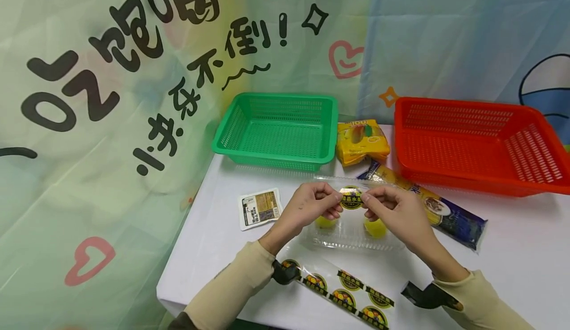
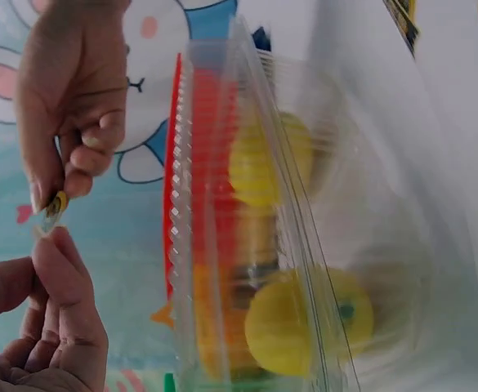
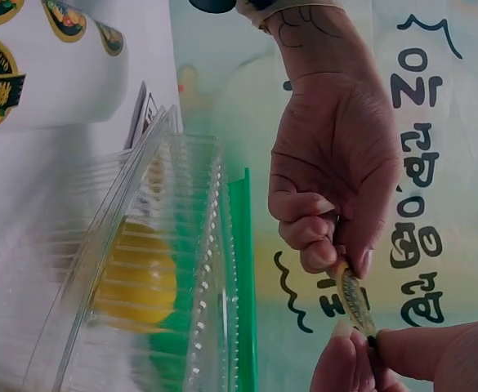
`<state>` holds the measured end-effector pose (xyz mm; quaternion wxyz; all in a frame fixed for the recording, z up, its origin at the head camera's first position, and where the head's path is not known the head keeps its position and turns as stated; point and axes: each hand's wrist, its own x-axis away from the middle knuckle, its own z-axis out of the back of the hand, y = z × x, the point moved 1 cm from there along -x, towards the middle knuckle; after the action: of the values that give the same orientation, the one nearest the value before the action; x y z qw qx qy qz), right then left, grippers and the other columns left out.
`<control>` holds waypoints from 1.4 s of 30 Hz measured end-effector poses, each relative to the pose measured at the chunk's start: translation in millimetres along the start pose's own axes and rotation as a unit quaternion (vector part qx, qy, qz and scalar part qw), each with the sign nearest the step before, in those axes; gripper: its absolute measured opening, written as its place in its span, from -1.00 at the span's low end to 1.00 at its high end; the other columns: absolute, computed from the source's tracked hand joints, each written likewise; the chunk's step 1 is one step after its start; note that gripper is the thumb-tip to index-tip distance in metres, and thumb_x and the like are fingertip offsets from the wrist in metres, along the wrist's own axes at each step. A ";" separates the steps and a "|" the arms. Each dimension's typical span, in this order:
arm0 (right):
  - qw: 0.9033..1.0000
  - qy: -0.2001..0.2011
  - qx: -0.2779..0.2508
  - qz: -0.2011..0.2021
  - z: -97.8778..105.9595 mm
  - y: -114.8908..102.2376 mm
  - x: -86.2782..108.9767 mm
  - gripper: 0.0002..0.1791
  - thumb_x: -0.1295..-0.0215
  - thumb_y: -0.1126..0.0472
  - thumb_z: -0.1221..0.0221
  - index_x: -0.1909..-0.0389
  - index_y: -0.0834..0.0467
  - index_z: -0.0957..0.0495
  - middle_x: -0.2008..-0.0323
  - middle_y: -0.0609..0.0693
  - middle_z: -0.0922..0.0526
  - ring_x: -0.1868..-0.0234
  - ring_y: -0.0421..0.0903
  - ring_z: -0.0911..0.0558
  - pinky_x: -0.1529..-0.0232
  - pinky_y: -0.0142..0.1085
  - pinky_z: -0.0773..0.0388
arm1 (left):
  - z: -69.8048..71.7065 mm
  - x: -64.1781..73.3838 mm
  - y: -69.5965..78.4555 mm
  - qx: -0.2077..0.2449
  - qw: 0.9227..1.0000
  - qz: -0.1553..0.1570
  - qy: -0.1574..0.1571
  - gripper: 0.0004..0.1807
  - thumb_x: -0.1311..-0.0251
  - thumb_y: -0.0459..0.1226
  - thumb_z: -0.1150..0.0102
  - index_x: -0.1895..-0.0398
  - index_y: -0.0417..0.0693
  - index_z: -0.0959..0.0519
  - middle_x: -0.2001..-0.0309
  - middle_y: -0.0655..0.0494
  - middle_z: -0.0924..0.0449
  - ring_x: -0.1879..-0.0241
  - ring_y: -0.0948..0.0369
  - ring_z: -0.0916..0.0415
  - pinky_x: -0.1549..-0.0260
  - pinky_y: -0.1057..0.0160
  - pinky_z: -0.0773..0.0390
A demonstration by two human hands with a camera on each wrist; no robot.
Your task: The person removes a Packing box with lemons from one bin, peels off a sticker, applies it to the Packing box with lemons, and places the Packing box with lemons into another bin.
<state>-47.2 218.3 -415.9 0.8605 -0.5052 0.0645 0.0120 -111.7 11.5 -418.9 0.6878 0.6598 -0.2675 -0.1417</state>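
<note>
A round black-and-gold fruit sticker (image 1: pixel 352 198) is stretched between both hands. My left hand (image 1: pixel 317 202) pinches its left edge between thumb and forefinger, and my right hand (image 1: pixel 396 205) pinches the right edge the same way. In the right wrist view the sticker (image 3: pixel 354 300) appears nearly edge-on. Beneath the hands lies a clear plastic clamshell box (image 1: pixel 343 241) with ribbed edges. Two round yellow fruits show through it, one on the left (image 1: pixel 326 222) and one on the right (image 1: pixel 375 228). The hands cover part of the box in the head view.
A sheet of matching stickers (image 1: pixel 343 298) lies nearest the person. Behind stand a green basket (image 1: pixel 285 159) and a red basket (image 1: pixel 467 179), with a yellow packet (image 1: pixel 362 142) between them. A long blue-and-gold packet (image 1: pixel 454 216) lies right; a small white pouch (image 1: pixel 260 208) lies left.
</note>
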 end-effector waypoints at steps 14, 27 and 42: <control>0.988 -0.041 0.148 -0.028 7.9 10.4 -17.7 -0.78 -0.29 0.06 -0.32 0.43 0.13 -0.70 0.59 -0.07 -0.66 0.61 -0.18 -0.52 0.65 -0.37 -0.38 | -4.7 -21.3 4.1 -0.287 0.957 -0.016 -0.026 -0.76 -0.41 -0.22 -0.14 0.34 -0.21 -0.66 0.53 0.14 -0.68 0.60 0.32 -0.57 0.61 0.37 -0.54; 0.983 -0.069 0.169 -0.027 5.9 20.2 -24.5 -0.75 -0.26 0.06 -0.34 0.53 0.10 -0.65 0.69 -0.12 -0.54 0.64 -0.18 -0.45 0.66 -0.38 -0.34 | -14.1 -32.7 0.6 -0.444 0.894 -0.047 -0.023 -0.70 -0.39 -0.24 -0.11 0.57 0.00 -0.53 0.67 0.24 -0.38 0.68 0.33 -0.25 0.68 0.41 -0.24; 0.977 -0.064 0.203 0.001 -1.3 25.6 -26.7 -0.74 -0.22 0.14 -0.33 0.63 0.08 -0.61 0.70 -0.12 -0.49 0.65 -0.19 -0.40 0.66 -0.39 -0.30 | -26.2 -39.4 -4.5 -0.571 0.819 -0.047 0.004 -0.60 -0.39 -0.17 -0.10 0.69 0.09 -0.39 0.75 0.26 -0.27 0.70 0.28 -0.25 0.76 0.29 -0.23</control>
<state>-76.0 230.9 -435.5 0.9473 -0.3184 0.0105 0.0322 -128.6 54.5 -430.1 0.9348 0.1608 -0.1046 -0.2989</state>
